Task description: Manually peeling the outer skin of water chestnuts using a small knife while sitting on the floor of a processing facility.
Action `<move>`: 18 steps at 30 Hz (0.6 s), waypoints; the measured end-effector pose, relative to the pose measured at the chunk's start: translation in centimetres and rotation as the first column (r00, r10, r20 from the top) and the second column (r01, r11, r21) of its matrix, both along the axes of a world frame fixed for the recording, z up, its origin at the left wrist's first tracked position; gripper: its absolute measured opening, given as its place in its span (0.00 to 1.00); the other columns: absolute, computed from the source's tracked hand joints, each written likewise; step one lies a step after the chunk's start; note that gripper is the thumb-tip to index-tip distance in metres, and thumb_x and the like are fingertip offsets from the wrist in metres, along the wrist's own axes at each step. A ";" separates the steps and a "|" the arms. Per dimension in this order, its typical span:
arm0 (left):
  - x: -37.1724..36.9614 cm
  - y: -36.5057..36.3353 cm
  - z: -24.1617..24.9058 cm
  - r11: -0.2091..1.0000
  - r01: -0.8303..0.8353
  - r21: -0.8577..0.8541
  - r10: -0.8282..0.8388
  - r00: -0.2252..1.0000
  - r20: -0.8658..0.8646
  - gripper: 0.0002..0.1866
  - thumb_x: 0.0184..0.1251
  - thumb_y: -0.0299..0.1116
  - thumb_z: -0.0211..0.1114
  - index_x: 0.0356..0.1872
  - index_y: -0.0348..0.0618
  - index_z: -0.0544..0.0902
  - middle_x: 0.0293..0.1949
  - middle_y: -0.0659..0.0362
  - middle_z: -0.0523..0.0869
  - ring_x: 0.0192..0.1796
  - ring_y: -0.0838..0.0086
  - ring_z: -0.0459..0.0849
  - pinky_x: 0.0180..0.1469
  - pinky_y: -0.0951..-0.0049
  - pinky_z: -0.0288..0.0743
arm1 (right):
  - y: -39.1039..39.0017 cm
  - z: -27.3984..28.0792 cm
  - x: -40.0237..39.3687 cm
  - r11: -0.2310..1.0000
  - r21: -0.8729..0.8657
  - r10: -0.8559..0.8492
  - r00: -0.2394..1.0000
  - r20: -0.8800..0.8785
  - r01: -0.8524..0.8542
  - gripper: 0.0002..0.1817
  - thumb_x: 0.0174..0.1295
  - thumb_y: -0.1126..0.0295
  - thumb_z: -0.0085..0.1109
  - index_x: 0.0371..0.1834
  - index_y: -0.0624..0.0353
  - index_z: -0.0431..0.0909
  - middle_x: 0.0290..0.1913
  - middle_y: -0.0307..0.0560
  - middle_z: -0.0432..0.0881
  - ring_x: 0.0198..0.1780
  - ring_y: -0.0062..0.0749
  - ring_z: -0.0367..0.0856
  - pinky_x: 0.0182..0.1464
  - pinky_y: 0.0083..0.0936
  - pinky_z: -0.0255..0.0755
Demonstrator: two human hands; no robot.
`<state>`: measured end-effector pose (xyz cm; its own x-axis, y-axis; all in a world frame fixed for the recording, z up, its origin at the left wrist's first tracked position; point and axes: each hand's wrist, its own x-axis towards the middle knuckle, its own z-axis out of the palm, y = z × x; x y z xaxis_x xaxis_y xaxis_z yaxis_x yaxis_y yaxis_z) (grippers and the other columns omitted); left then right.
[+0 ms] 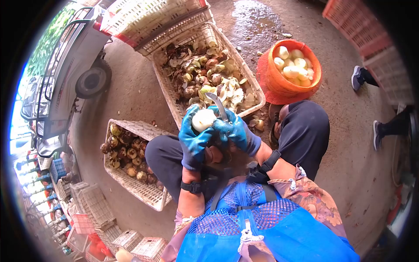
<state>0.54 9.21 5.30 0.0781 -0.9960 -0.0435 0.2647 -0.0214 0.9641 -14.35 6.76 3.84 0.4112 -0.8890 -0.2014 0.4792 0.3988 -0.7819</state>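
Note:
A peeled white bulb (203, 120), onion-like, is wrapped in the fingers of my left hand (191, 139), which wears a blue coated glove. In my right hand (235, 132), gloved the same way, is a knife (217, 104) with a curved blade pointing up and away. Both hands meet over the near end of a crate (169, 98) heaped with peelings (222, 89). Unpeeled brown bulbs (132, 153) fill a smaller crate (144, 194) at my left. An orange basket (264, 78) beyond my right knee holds several peeled white bulbs (296, 65).
Stacked crates (152, 19) stand behind the peelings. A parked vehicle (65, 70) is at the left, with more crates (94, 201) below it. Another person's shoes (358, 77) show at the right near tall crates (360, 26). The floor behind the peelings is wet.

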 end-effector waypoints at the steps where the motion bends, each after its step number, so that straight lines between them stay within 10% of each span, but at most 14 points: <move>1: -0.2 0.0 0.4 0.999 -0.004 0.036 0.006 0.999 -0.043 0.36 0.55 0.14 0.64 0.68 0.35 0.66 0.60 0.51 0.78 0.59 0.66 0.81 0.61 0.68 0.77 | 0.0 -0.5 0.2 1.000 -0.008 -0.028 0.999 -0.033 0.028 0.23 0.67 0.66 0.55 0.65 0.62 0.72 0.49 0.40 0.82 0.46 0.21 0.79 0.48 0.21 0.77; 4: -0.5 0.2 1.9 0.992 -0.019 0.126 0.033 0.994 -0.104 0.34 0.54 0.15 0.63 0.66 0.35 0.68 0.59 0.52 0.79 0.57 0.67 0.82 0.58 0.69 0.79 | 0.1 -1.3 0.0 0.927 -0.374 -0.150 0.932 -0.329 0.018 0.25 0.64 0.69 0.55 0.67 0.57 0.71 0.52 0.45 0.84 0.47 0.28 0.84 0.49 0.27 0.79; 7: -0.4 0.2 2.2 0.987 -0.041 0.153 0.051 0.997 -0.062 0.34 0.54 0.17 0.62 0.66 0.35 0.67 0.56 0.52 0.80 0.53 0.68 0.83 0.53 0.71 0.80 | -0.3 -1.3 -1.1 0.629 -0.725 -0.472 0.603 -0.644 -0.282 0.27 0.62 0.71 0.54 0.68 0.51 0.71 0.56 0.51 0.83 0.50 0.42 0.86 0.50 0.34 0.80; 18: 0.0 0.1 0.4 0.984 -0.165 0.068 0.156 0.980 0.121 0.37 0.53 0.28 0.67 0.67 0.35 0.64 0.53 0.54 0.78 0.50 0.71 0.81 0.48 0.74 0.80 | -0.4 -1.0 -2.7 0.539 -0.575 -0.481 0.335 -0.810 -0.615 0.27 0.62 0.62 0.55 0.68 0.41 0.70 0.43 0.48 0.83 0.37 0.45 0.85 0.33 0.40 0.78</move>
